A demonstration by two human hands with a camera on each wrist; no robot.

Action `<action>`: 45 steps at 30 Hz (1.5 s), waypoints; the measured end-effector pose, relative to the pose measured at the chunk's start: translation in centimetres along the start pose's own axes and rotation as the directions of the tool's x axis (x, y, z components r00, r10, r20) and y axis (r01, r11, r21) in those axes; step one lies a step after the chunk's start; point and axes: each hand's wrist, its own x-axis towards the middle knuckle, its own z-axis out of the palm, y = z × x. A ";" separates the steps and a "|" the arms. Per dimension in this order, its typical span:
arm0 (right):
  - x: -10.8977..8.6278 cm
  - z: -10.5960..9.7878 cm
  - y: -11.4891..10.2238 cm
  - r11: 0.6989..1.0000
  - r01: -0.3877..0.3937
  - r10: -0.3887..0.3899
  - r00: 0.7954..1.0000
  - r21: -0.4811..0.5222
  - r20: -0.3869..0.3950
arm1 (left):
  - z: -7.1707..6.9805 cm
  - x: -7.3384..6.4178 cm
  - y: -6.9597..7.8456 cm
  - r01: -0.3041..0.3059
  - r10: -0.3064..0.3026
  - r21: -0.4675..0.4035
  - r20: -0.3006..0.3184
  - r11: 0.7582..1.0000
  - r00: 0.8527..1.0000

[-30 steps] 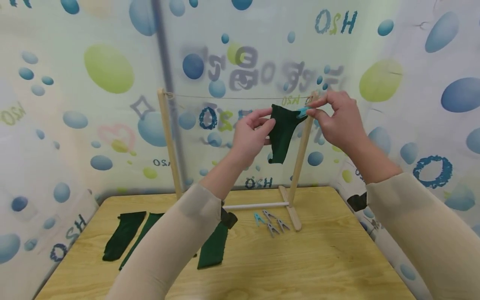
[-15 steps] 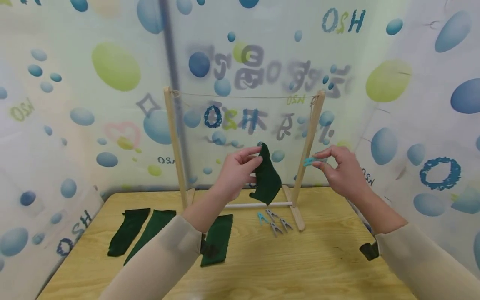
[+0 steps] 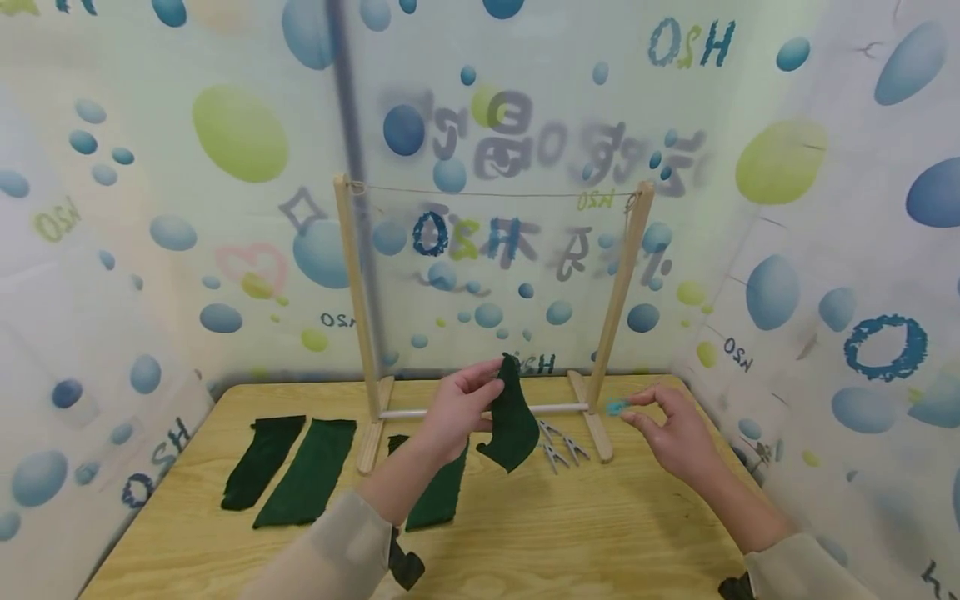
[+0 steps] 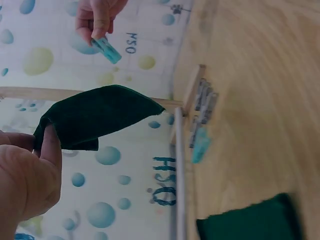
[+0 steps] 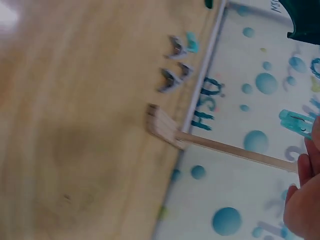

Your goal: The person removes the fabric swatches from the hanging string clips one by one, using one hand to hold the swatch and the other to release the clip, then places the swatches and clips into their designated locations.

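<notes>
Between the thumb and fingers of my left hand (image 3: 453, 417) a small dark green cloth (image 3: 516, 421) hangs above the table. My right hand (image 3: 677, 433), off to the right, pinches a turquoise clothespin (image 3: 617, 407) by one end; cloth and clothespin are apart. Several more clothespins lie on the wood: grey ones (image 3: 555, 457) partly behind the cloth in the head view, plus a turquoise one (image 4: 201, 145) seen in the left wrist view. Further green cloths lie flat at the left, one of them (image 3: 441, 496) partly covered by my left hand and forearm.
A wooden rack stands at the back of the table, with a left post (image 3: 356, 300), a right post (image 3: 621, 300) and a thin string (image 3: 480, 195) across their tops. A white bar (image 3: 405, 414) joins its feet. Patterned curtains (image 3: 225, 200) surround the table on three sides.
Both hands have come down from near the string to just above the table. The cloth stays in the left hand and the clothespin in the right; the two have separated.
</notes>
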 end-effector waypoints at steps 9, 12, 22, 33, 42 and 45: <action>-3.6 3.1 2.2 0.984 -0.176 0.173 0.968 0.001 0.183 | 0.1 -1.3 -4.6 0.066 -0.066 -0.014 0.005 0.998 0.998; -4.0 3.8 2.7 0.975 -0.223 0.215 0.945 0.004 0.248 | 0.5 -1.9 -5.8 0.085 -0.085 -0.016 0.012 0.996 0.996; -4.6 4.8 3.3 0.940 -0.336 0.298 0.890 0.053 0.345 | 2.1 -2.9 -9.6 0.168 -0.163 -0.137 0.045 0.976 0.986; -4.8 5.0 3.7 0.896 -0.444 0.406 0.838 0.023 0.366 | 0.5 -3.1 -11.5 0.155 -0.127 0.259 -0.122 0.953 0.984; -4.6 4.6 4.4 0.883 -0.469 0.447 0.820 -0.028 0.357 | -0.4 -3.0 -10.0 0.022 0.021 0.515 -0.078 0.857 0.997; -4.6 4.6 4.8 0.889 -0.455 0.443 0.823 -0.054 0.357 | -0.9 -2.6 -10.4 -0.063 0.055 0.635 0.034 0.770 0.998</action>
